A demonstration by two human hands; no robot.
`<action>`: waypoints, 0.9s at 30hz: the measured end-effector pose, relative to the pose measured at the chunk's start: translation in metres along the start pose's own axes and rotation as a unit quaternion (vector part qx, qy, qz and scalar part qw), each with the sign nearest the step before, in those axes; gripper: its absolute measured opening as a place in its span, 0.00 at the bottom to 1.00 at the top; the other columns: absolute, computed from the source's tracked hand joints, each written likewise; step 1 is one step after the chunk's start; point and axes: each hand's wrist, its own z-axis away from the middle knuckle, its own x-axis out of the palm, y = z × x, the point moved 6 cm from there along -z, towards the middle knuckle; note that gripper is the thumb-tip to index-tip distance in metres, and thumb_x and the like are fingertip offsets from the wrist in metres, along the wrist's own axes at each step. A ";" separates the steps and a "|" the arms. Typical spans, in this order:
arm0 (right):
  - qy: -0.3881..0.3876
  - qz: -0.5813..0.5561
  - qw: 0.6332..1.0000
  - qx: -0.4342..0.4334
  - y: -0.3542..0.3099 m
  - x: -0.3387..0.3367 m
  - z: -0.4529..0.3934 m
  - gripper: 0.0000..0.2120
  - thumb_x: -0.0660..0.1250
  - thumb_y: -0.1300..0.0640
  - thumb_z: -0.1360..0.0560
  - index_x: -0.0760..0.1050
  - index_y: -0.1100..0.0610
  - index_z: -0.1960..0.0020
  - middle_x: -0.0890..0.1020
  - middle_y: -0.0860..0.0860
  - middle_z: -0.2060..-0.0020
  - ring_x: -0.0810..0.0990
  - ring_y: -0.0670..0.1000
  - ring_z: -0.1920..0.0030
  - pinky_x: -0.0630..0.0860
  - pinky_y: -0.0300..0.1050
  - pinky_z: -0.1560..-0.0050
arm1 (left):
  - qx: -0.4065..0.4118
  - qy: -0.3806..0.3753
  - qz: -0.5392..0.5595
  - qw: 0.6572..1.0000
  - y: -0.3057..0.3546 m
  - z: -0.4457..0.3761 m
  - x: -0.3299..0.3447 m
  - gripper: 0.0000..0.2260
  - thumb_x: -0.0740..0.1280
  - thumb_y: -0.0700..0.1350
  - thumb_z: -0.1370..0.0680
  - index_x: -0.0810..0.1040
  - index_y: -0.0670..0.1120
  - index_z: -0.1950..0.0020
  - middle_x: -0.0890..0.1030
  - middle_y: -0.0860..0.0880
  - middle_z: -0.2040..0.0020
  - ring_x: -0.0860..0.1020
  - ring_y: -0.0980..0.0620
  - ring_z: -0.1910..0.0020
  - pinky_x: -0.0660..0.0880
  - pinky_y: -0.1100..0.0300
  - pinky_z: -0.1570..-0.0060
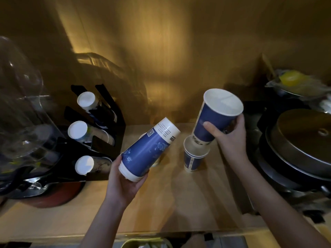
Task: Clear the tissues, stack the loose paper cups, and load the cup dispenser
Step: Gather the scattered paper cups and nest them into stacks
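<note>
My left hand grips the rim end of a stack of blue paper cups, held tilted with its base pointing up and to the right. My right hand holds a single tall blue cup upright and slightly tilted, its white mouth open toward me. Just below that cup, a short stack of smaller blue-and-cream cups stands on the wooden counter. At the left is the black cup dispenser, with three rows of cups lying in it, white bases facing me. No tissues are visible.
A clear plastic dome and a red round item crowd the left. Stacked metal pans with a lid fill the right, with a bagged yellow item behind them. A wooden wall backs the counter.
</note>
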 end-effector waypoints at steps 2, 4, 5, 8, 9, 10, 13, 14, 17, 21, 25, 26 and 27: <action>-0.016 0.016 1.000 0.019 0.016 0.006 0.004 0.40 0.77 0.59 0.38 0.61 0.52 0.32 0.71 0.44 0.40 0.70 0.43 0.39 0.70 0.33 0.43 | -0.004 0.010 0.003 1.000 -0.004 -0.002 -0.003 0.12 0.64 0.57 0.28 0.77 0.54 0.47 0.80 0.47 0.45 0.75 0.41 0.38 0.79 0.54 0.55; -0.031 0.051 0.998 0.033 0.034 0.010 0.009 0.41 0.78 0.58 0.39 0.61 0.52 0.31 0.70 0.44 0.39 0.68 0.42 0.38 0.68 0.34 0.43 | -0.005 0.024 0.005 1.000 -0.007 -0.003 -0.008 0.14 0.65 0.57 0.28 0.76 0.53 0.45 0.80 0.46 0.44 0.76 0.42 0.38 0.78 0.52 0.54; -0.040 0.069 0.996 0.042 0.042 0.012 0.011 0.42 0.78 0.57 0.39 0.60 0.52 0.31 0.69 0.44 0.38 0.67 0.41 0.38 0.67 0.32 0.44 | -0.006 0.030 0.007 1.000 -0.008 -0.004 -0.010 0.15 0.65 0.56 0.28 0.76 0.52 0.44 0.79 0.45 0.44 0.76 0.42 0.39 0.78 0.52 0.53; -0.071 0.121 0.990 0.031 0.058 0.015 0.015 0.45 0.79 0.59 0.40 0.57 0.50 0.31 0.67 0.42 0.39 0.65 0.40 0.38 0.67 0.33 0.42 | -0.012 0.042 0.007 0.999 -0.011 -0.004 -0.013 0.15 0.65 0.56 0.28 0.75 0.51 0.44 0.79 0.44 0.44 0.77 0.42 0.40 0.77 0.50 0.53; -0.076 0.147 0.986 0.018 0.060 0.015 0.015 0.45 0.79 0.58 0.41 0.57 0.49 0.31 0.67 0.42 0.39 0.64 0.40 0.38 0.67 0.36 0.40 | -0.014 0.045 0.006 0.999 -0.012 -0.004 -0.014 0.15 0.65 0.56 0.28 0.76 0.51 0.45 0.79 0.44 0.44 0.77 0.42 0.41 0.77 0.50 0.53; -0.077 0.177 0.981 0.005 0.061 0.015 0.016 0.46 0.79 0.56 0.41 0.57 0.49 0.31 0.67 0.43 0.39 0.64 0.40 0.37 0.66 0.39 0.38 | -0.018 0.049 0.005 0.999 -0.013 -0.003 -0.013 0.14 0.65 0.56 0.28 0.76 0.50 0.46 0.79 0.44 0.46 0.78 0.42 0.43 0.77 0.51 0.54; -0.078 0.268 0.960 0.016 0.072 0.014 0.015 0.51 0.79 0.48 0.44 0.54 0.51 0.29 0.67 0.51 0.31 0.64 0.48 0.32 0.64 0.47 0.34 | -0.025 0.057 -0.004 0.998 -0.016 -0.003 -0.010 0.14 0.65 0.56 0.27 0.75 0.49 0.47 0.80 0.44 0.49 0.79 0.43 0.47 0.79 0.53 0.58; -0.086 0.291 0.953 0.026 0.077 0.014 0.015 0.52 0.78 0.44 0.45 0.54 0.51 0.29 0.67 0.52 0.31 0.64 0.52 0.30 0.64 0.51 0.33 | -0.024 0.057 -0.008 0.998 -0.017 -0.002 -0.007 0.14 0.64 0.56 0.27 0.75 0.49 0.47 0.81 0.44 0.50 0.79 0.44 0.48 0.79 0.54 0.59; -0.119 0.350 0.929 0.012 0.087 0.018 0.016 0.45 0.76 0.39 0.44 0.63 0.52 0.33 0.72 0.51 0.36 0.67 0.54 0.33 0.65 0.52 0.35 | -0.015 0.058 -0.026 0.998 -0.017 -0.005 -0.005 0.16 0.64 0.56 0.27 0.74 0.49 0.44 0.81 0.44 0.50 0.79 0.45 0.48 0.79 0.55 0.57; -0.152 0.403 0.902 0.035 0.104 0.017 0.021 0.40 0.72 0.37 0.38 0.64 0.55 0.33 0.69 0.53 0.33 0.63 0.55 0.31 0.61 0.52 0.32 | 0.002 0.061 -0.039 0.997 -0.017 -0.006 -0.002 0.17 0.64 0.55 0.26 0.72 0.50 0.40 0.80 0.45 0.49 0.78 0.44 0.45 0.77 0.53 0.52; -0.169 0.387 0.905 0.046 0.110 0.016 0.026 0.40 0.71 0.37 0.36 0.62 0.53 0.32 0.69 0.53 0.33 0.62 0.54 0.30 0.62 0.52 0.32 | 0.015 0.053 -0.045 0.997 -0.016 -0.005 0.003 0.11 0.63 0.53 0.25 0.74 0.51 0.45 0.80 0.45 0.49 0.79 0.47 0.48 0.76 0.54 0.53; -0.165 0.377 0.911 0.039 0.107 0.016 0.026 0.40 0.71 0.38 0.37 0.62 0.52 0.32 0.69 0.53 0.33 0.62 0.54 0.31 0.63 0.52 0.32 | 0.031 0.045 -0.065 0.996 -0.014 -0.003 0.005 0.10 0.62 0.52 0.24 0.73 0.50 0.45 0.79 0.45 0.50 0.80 0.50 0.50 0.77 0.56 0.54; -0.158 0.365 0.917 0.027 0.102 0.016 0.025 0.40 0.72 0.38 0.37 0.62 0.52 0.32 0.69 0.52 0.33 0.62 0.53 0.31 0.63 0.51 0.33 | 0.050 0.042 -0.093 0.993 -0.012 -0.003 0.006 0.09 0.62 0.49 0.23 0.73 0.49 0.44 0.79 0.46 0.50 0.81 0.54 0.53 0.77 0.59 0.57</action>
